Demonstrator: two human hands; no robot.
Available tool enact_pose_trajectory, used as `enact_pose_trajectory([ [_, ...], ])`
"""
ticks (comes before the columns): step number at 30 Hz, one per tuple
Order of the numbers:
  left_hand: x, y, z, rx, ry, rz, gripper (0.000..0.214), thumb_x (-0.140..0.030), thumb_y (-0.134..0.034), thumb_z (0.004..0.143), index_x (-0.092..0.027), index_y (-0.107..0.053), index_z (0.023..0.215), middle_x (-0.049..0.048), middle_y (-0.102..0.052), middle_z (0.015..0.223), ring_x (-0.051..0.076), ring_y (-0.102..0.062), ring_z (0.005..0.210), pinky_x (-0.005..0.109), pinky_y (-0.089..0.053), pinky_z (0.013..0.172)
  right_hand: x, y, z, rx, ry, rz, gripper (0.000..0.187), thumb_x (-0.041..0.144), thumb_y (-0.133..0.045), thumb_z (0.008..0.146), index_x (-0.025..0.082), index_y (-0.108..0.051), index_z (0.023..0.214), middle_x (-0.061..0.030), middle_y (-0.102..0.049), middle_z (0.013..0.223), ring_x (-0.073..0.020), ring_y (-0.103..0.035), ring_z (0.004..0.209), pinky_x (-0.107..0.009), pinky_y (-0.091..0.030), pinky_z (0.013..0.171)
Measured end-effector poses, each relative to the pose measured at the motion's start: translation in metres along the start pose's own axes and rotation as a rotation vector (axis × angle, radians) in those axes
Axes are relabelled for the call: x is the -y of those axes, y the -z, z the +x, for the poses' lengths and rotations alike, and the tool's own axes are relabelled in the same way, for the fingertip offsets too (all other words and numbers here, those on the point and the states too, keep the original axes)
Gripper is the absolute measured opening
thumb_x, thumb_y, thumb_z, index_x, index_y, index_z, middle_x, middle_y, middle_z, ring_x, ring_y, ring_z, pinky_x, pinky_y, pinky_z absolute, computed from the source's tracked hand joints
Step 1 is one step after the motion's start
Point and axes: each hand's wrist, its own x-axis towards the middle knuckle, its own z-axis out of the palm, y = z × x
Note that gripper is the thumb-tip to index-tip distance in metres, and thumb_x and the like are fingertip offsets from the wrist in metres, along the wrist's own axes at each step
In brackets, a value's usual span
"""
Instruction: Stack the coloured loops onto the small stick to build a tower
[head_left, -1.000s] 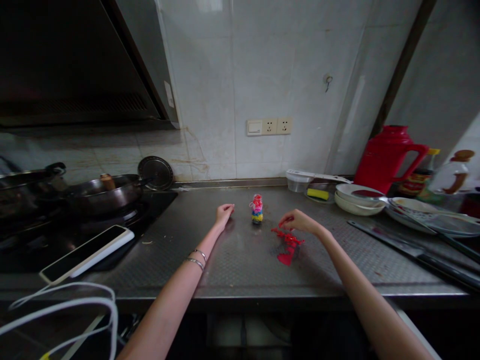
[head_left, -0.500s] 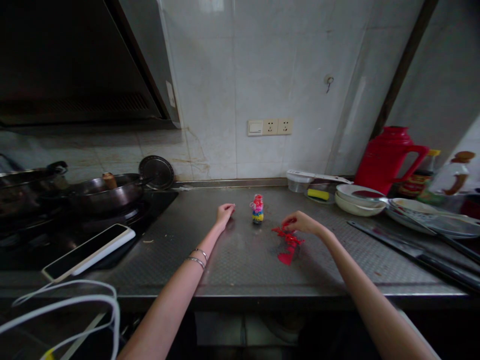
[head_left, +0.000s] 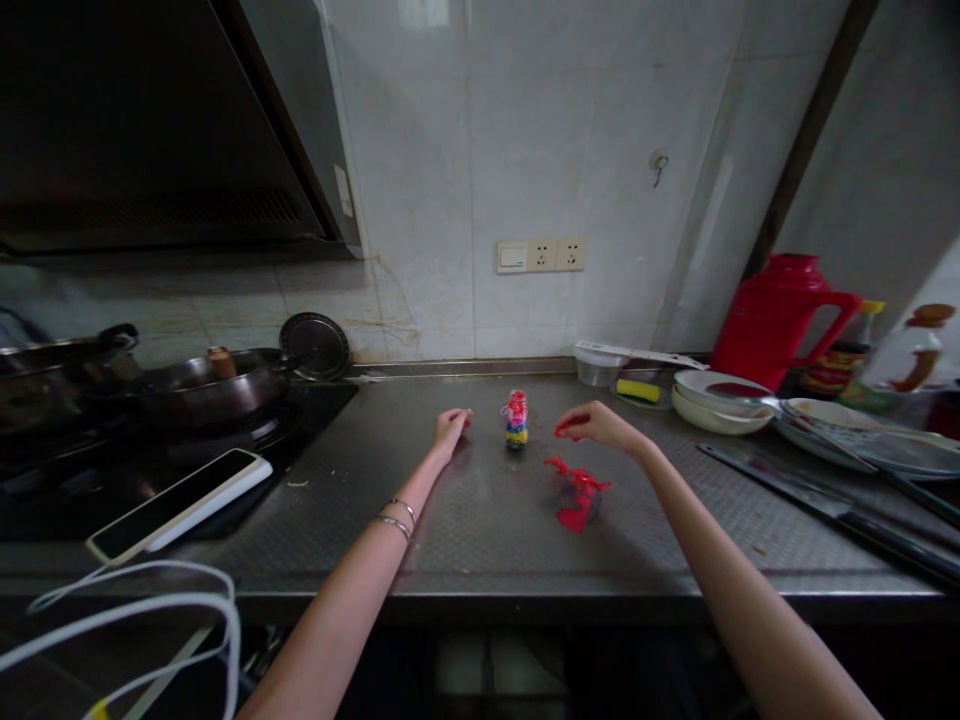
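Observation:
On the steel counter (head_left: 420, 520) stands a small clear bottle (head_left: 516, 420) filled with red, pink, blue and yellow layers, a pink cord at its neck. My left hand (head_left: 452, 430) rests to the left of the bottle, fingers curled together; whether they hold anything is hidden. Right of the bottle, my right hand (head_left: 596, 425) is raised above the counter, its fingertips pinched on a small red piece (head_left: 568, 432). Below that hand lies a see-through pouch (head_left: 577, 500) with red strings at its top and a red patch on its lower part.
To the left are a phone (head_left: 172, 500) on a white block, white cables (head_left: 150, 600) and a pan (head_left: 217, 390) on the stove. On the right lie stacked bowls (head_left: 720, 415), a long knife-like tool (head_left: 780, 490) and a red thermos jug (head_left: 769, 320).
My right hand has lifted up and away from the pouch with a small red piece in its fingertips. The left hand and the bottle have stayed in place.

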Motion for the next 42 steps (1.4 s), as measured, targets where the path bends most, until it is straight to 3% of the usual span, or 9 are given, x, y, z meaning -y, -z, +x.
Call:
enact_pose_trajectory([
  [9, 0.001, -0.002, 0.0, 0.022, 0.012, -0.017, 0.022, -0.029, -0.051, 0.068, -0.012, -0.065, 0.069, 0.0021, -0.058, 0.057, 0.009, -0.05, 0.054, 0.02, -0.035, 0.051, 0.06, 0.021, 0.043, -0.019, 0.135, 0.03, 0.022, 0.02, -0.06, 0.066, 0.013, -0.068, 0.084, -0.0057, -0.069, 0.083, -0.0131, -0.061, 0.07, -0.023, -0.051, 0.064],
  [15, 0.003, -0.002, 0.001, 0.015, 0.035, -0.057, 0.018, -0.026, -0.052, 0.067, -0.013, -0.065, 0.066, 0.0018, -0.057, 0.056, 0.009, -0.049, 0.053, 0.02, -0.035, 0.051, 0.088, 0.02, 0.073, 0.054, 0.132, -0.161, 0.019, 0.012, -0.057, 0.063, 0.012, -0.07, 0.077, -0.0039, -0.069, 0.073, -0.013, -0.06, 0.065, -0.021, -0.049, 0.058],
  [22, 0.002, -0.003, 0.001, 0.008, 0.047, -0.059, 0.018, -0.025, -0.052, 0.067, -0.012, -0.065, 0.066, 0.0022, -0.058, 0.056, 0.01, -0.05, 0.055, 0.021, -0.035, 0.052, 0.093, 0.014, 0.085, 0.147, 0.095, -0.319, 0.023, 0.011, -0.058, 0.06, 0.012, -0.071, 0.079, -0.0042, -0.068, 0.069, -0.0116, -0.058, 0.058, -0.019, -0.047, 0.05],
  [32, 0.004, -0.003, 0.002, 0.015, 0.038, -0.053, 0.018, -0.025, -0.052, 0.067, -0.013, -0.065, 0.067, 0.0022, -0.058, 0.057, 0.01, -0.051, 0.055, 0.021, -0.035, 0.052, 0.097, 0.014, 0.082, 0.13, 0.116, -0.331, 0.026, 0.013, -0.059, 0.062, 0.012, -0.069, 0.085, -0.0045, -0.068, 0.072, -0.012, -0.058, 0.061, -0.019, -0.045, 0.052],
  [39, 0.006, -0.003, 0.003, 0.015, 0.022, -0.048, 0.018, -0.024, -0.052, 0.066, -0.013, -0.065, 0.065, 0.0017, -0.057, 0.056, 0.01, -0.05, 0.054, 0.021, -0.034, 0.052, 0.098, 0.012, 0.064, -0.102, 0.227, -0.46, 0.035, 0.036, -0.046, 0.078, 0.011, -0.069, 0.084, -0.0028, -0.065, 0.068, -0.0131, -0.056, 0.063, -0.021, -0.041, 0.057],
  [42, 0.005, -0.003, 0.003, 0.024, 0.022, -0.043, 0.018, -0.025, -0.052, 0.067, -0.013, -0.065, 0.066, 0.0019, -0.057, 0.056, 0.01, -0.05, 0.054, 0.021, -0.034, 0.052, 0.095, 0.006, 0.056, -0.106, 0.23, -0.478, 0.046, 0.041, -0.035, 0.085, 0.011, -0.07, 0.083, -0.0052, -0.067, 0.074, -0.0158, -0.059, 0.072, -0.023, -0.042, 0.067],
])
